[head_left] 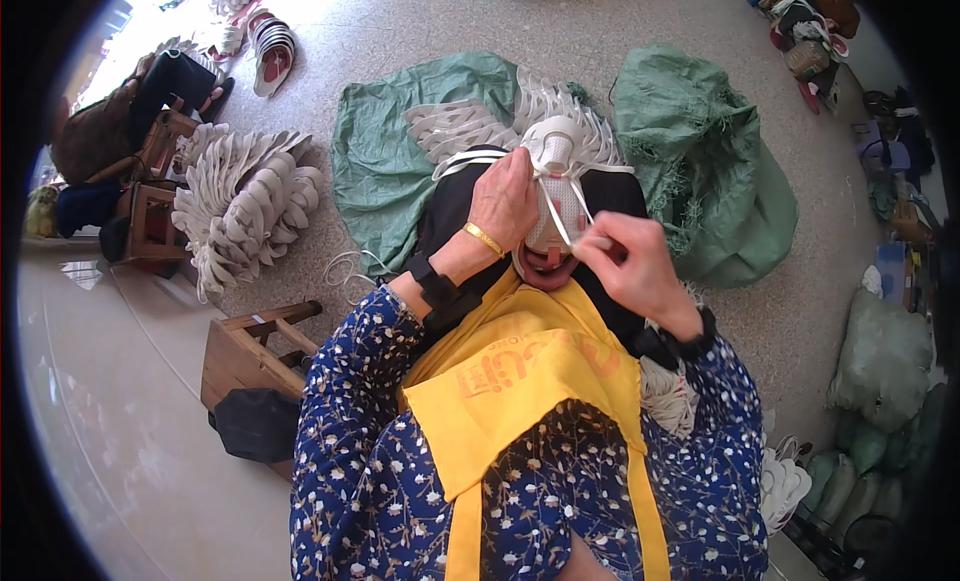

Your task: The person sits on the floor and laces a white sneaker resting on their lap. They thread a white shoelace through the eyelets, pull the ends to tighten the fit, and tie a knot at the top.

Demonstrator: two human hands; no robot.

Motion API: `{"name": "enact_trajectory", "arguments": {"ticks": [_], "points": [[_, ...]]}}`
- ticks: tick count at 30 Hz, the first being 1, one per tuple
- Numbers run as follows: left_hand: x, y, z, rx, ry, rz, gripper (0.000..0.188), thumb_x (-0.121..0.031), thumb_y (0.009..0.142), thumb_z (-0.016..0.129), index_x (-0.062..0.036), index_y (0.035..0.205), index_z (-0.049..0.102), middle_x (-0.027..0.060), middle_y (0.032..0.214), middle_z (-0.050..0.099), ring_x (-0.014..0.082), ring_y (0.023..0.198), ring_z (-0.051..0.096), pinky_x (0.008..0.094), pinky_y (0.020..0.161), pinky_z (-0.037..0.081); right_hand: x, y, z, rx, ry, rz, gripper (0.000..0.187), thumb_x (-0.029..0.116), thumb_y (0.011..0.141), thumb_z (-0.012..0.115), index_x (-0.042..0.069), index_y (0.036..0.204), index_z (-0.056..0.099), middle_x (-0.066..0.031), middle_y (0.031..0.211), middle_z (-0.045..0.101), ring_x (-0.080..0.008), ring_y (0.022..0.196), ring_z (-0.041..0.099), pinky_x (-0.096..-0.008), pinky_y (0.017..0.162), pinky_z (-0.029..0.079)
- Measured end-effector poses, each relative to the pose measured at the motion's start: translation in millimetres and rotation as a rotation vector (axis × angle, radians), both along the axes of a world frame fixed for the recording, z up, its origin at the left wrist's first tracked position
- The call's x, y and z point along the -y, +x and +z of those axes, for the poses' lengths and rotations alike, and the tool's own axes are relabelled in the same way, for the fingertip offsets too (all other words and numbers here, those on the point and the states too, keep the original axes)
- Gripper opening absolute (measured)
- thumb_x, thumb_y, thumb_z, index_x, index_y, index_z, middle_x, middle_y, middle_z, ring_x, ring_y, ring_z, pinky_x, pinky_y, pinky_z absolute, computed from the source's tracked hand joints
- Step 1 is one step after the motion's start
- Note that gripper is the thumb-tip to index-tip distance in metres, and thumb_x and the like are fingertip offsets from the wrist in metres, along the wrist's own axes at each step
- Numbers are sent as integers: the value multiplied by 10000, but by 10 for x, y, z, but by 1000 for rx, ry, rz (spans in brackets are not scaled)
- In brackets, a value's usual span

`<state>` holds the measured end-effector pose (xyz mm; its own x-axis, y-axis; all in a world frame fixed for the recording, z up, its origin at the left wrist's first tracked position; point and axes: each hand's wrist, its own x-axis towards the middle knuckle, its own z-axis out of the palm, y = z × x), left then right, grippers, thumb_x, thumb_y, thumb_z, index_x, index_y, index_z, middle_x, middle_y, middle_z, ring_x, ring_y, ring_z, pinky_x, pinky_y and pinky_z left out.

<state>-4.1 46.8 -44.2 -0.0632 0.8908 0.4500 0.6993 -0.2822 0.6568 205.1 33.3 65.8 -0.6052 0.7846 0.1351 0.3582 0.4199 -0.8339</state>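
A white sneaker [563,216] lies on my lap with its toe pointing away from me and its opening, with a pinkish-red lining, toward me. My left hand [503,201] is closed at the shoe's left side, near the lacing; its fingertips are partly hidden. My right hand [635,261] is closed in a pinch on a white shoelace [556,213] at the right of the tongue. The lace makes a loop over the tongue between my hands. Below the shoe, a yellow apron [520,381] covers my lap.
Beyond my knees, stacked white shoe pieces [460,131] lie on a green woven sack [370,161]. Another green sack [700,171] stands to the right. At left are a heap of white shoe pieces [250,201] and a wooden stool [250,356]. Bags [885,356] line the right side.
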Motion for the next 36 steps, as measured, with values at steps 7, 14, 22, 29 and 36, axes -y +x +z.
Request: {"name": "enact_trajectory", "arguments": {"ticks": [7,14,22,29,36], "points": [[14,9,100,-19,71,-60,166,-15,828,617,-28,963,520,162,805,562,409,798,590,475,697,483,187,357,609,-249,-385,-92,131,47,928,705,19,825,629,46,746,600,-8,665,517,-185,583,399],[208,101,799,195,21,-355,171,9,861,717,-17,1000,621,70,851,641,161,711,651,300,659,508,-204,209,633,-284,-490,-123,93,70,939,714,25,885,654,33,761,621,-7,633,527,-183,567,411],[147,162,1022,779,-212,-452,78,-60,1029,600,13,1044,576,53,929,704,52,790,619,214,735,524,-457,71,426,-584,-276,-99,179,65,976,678,-24,1128,652,-55,951,701,-94,821,684,-216,718,584],[57,235,1011,806,-221,-474,113,-102,1054,579,0,1008,594,55,1116,676,42,931,577,222,819,495,-612,-4,475,-468,-319,-184,228,163,1033,609,-37,1128,658,-117,980,762,-58,553,620,-195,503,519],[-30,262,970,934,-289,-506,83,-81,1025,623,-21,970,639,48,1097,705,38,925,577,226,823,482,-689,-130,476,-432,-291,-174,235,185,1037,607,-36,1092,666,-127,981,770,-28,450,512,-184,410,430]]}}
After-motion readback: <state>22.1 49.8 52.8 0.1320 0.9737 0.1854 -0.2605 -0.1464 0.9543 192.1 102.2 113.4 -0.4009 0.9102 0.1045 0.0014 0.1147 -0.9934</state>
